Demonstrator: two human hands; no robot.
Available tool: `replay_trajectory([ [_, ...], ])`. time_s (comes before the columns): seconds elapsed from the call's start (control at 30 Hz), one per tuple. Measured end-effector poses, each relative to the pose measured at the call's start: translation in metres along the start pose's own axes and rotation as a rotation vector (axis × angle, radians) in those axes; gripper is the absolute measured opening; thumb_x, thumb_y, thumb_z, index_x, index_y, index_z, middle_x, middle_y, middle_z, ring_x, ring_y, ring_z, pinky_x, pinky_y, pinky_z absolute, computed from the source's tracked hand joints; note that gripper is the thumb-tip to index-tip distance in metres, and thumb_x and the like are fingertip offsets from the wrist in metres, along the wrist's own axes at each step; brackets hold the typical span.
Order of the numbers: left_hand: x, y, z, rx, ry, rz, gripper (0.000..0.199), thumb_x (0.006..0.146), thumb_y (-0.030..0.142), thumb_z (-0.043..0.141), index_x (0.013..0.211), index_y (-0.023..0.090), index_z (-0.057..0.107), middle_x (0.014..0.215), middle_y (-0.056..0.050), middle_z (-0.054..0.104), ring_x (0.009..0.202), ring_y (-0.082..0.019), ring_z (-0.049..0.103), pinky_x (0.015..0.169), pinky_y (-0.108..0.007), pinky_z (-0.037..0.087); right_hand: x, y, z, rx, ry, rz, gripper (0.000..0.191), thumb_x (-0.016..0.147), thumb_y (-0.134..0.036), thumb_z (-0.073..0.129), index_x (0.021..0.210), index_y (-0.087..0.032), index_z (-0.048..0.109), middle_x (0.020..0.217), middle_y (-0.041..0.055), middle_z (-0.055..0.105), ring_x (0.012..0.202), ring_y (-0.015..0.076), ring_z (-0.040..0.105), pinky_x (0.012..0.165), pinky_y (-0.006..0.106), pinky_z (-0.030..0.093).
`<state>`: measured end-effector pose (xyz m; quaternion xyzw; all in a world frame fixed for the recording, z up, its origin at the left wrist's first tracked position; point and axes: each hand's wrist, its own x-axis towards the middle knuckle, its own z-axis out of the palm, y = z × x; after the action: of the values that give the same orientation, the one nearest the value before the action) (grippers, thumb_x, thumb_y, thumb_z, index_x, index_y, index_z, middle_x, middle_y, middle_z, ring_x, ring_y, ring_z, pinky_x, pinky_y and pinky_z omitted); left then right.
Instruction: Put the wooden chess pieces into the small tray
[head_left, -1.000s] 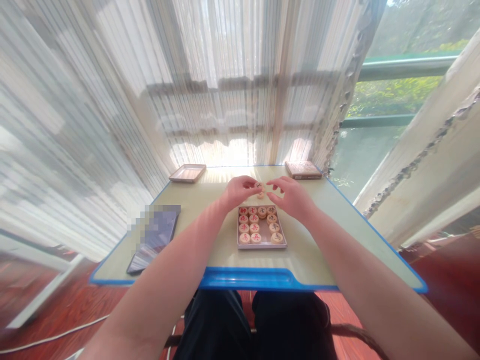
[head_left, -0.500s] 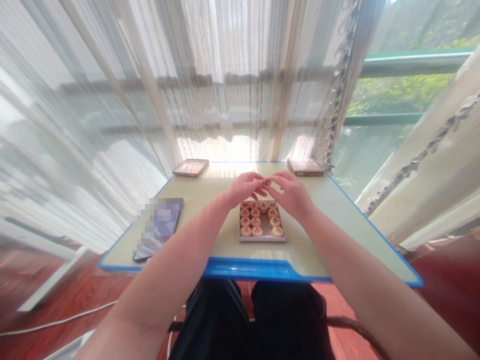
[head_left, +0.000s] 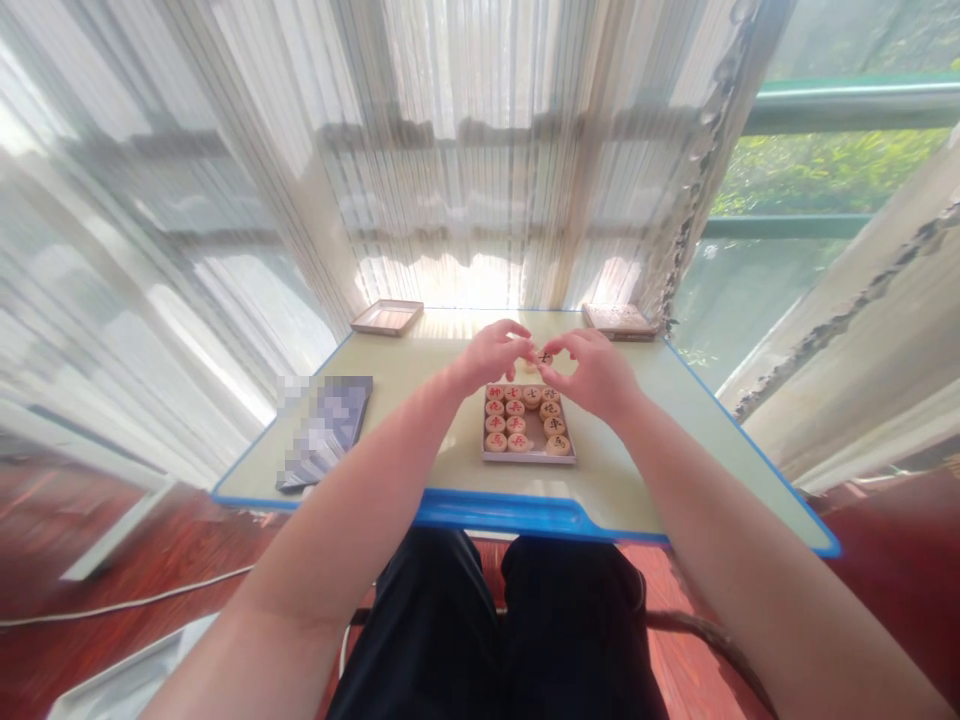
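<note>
Above the far edge of an open box [head_left: 529, 457], my right hand [head_left: 592, 370] pinches a round wooden Chinese chess piece [head_left: 545, 356] with a black character facing up. My left hand [head_left: 491, 355] is close on its left side, fingers curled together. Something pale shows at the left fingertips, too small and blurred to make out. Inside the box, red-marked pieces [head_left: 516, 424] fill the two left columns. Black-marked pieces [head_left: 554, 425] line the right column, and another black-marked piece [head_left: 532, 395] sits in the back row. Bare box floor shows between them.
At the table's back left lies a shallow box lid or tray [head_left: 388, 317]. A flat box [head_left: 619, 320] is at the back right. A dark, partly pixelated object [head_left: 330, 430] rests on the left. The table [head_left: 645, 470] has a blue front edge; sheer curtains [head_left: 465, 150] hang behind.
My hands have moved slightly apart, and the black-marked piece is now at my right fingertips. The view has tilted a little, shifting the table upward. The pieces in the box look unchanged.
</note>
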<state>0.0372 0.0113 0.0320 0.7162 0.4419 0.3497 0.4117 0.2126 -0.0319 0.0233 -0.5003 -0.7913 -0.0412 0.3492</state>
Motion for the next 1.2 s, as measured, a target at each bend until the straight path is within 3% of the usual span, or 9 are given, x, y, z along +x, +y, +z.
replay_trajectory([
  [0.13,0.005,-0.013,-0.01,0.339,0.275,0.04,0.024,0.077,0.029,0.049,0.093,0.015,0.06,0.082,-0.005,0.07,0.067,-0.014,0.061,0.061,-0.025,0.047,-0.002,-0.008,-0.012,0.026,-0.338,-0.038,0.02,0.072,-0.034,0.063,0.085,-0.019,0.068,0.087,0.0042,0.063,0.071,0.0151,0.055,0.067,0.027,0.041],
  [0.2,0.01,-0.024,-0.012,0.52,0.3,0.038,0.022,0.076,0.031,0.049,0.085,0.015,0.063,0.083,-0.005,0.07,0.078,-0.017,0.061,0.07,-0.027,0.047,-0.005,-0.014,-0.015,-0.002,-0.464,-0.047,0.022,0.072,-0.036,0.062,0.085,-0.019,0.069,0.087,0.0046,0.062,0.07,0.0146,0.055,0.066,0.026,0.04],
  [0.27,0.016,-0.034,-0.013,0.641,0.244,0.004,0.024,0.076,0.033,0.049,0.081,0.016,0.065,0.083,-0.005,0.069,0.081,-0.019,0.061,0.074,-0.028,0.047,-0.007,-0.02,-0.016,-0.034,-0.521,-0.05,0.022,0.073,-0.037,0.061,0.085,-0.02,0.07,0.085,0.0047,0.062,0.072,0.0155,0.056,0.065,0.026,0.04],
  [0.5,0.025,-0.049,-0.017,0.798,0.158,-0.133,0.026,0.074,0.035,0.051,0.088,0.019,0.066,0.091,-0.005,0.069,0.086,-0.02,0.061,0.076,-0.028,0.046,-0.011,-0.027,-0.015,-0.12,-0.592,-0.009,0.025,0.074,-0.043,0.058,0.083,-0.023,0.07,0.083,0.0038,0.066,0.073,0.0175,0.058,0.06,0.026,0.037],
  [0.77,0.021,-0.045,-0.018,0.836,0.147,-0.072,0.03,0.075,0.037,0.047,0.091,0.02,0.066,0.094,-0.004,0.069,0.088,-0.021,0.061,0.079,-0.03,0.047,-0.011,-0.035,-0.015,-0.154,-0.681,0.062,0.023,0.071,-0.036,0.057,0.084,-0.024,0.071,0.083,0.0033,0.07,0.072,0.0172,0.06,0.059,0.025,0.036],
  [1.2,0.023,-0.05,-0.016,0.801,0.098,-0.05,0.027,0.074,0.036,0.049,0.087,0.022,0.067,0.094,-0.002,0.07,0.087,-0.021,0.062,0.078,-0.03,0.048,-0.014,-0.035,-0.011,-0.214,-0.63,0.025,0.022,0.069,-0.035,0.056,0.085,-0.024,0.068,0.085,0.0033,0.067,0.075,0.0183,0.06,0.057,0.025,0.034],
])
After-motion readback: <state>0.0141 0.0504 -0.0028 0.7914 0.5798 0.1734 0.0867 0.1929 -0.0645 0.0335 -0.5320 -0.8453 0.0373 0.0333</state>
